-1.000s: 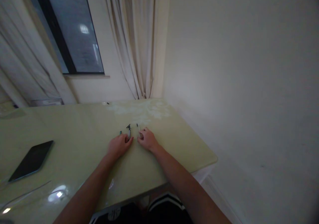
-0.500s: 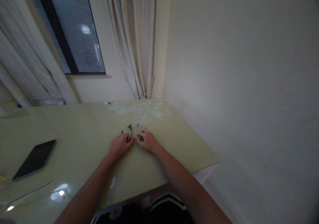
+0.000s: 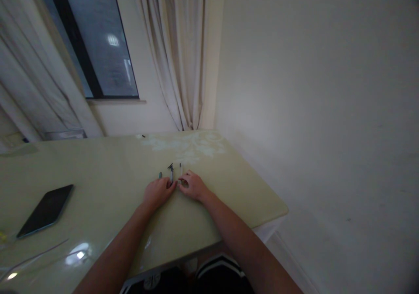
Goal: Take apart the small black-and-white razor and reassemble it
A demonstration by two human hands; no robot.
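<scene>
While resting palm down near the far right corner of the table, almost touch at the fingertips: left hand loosely curled against a small dark clip, right hand bunched at a thin white stick; actual grip on either too small to tell. Dark tablet well apart, far left.

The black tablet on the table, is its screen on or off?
Off, it seems: the tablet lies flat on the table, its screen dark all over, with no glow.
</scene>
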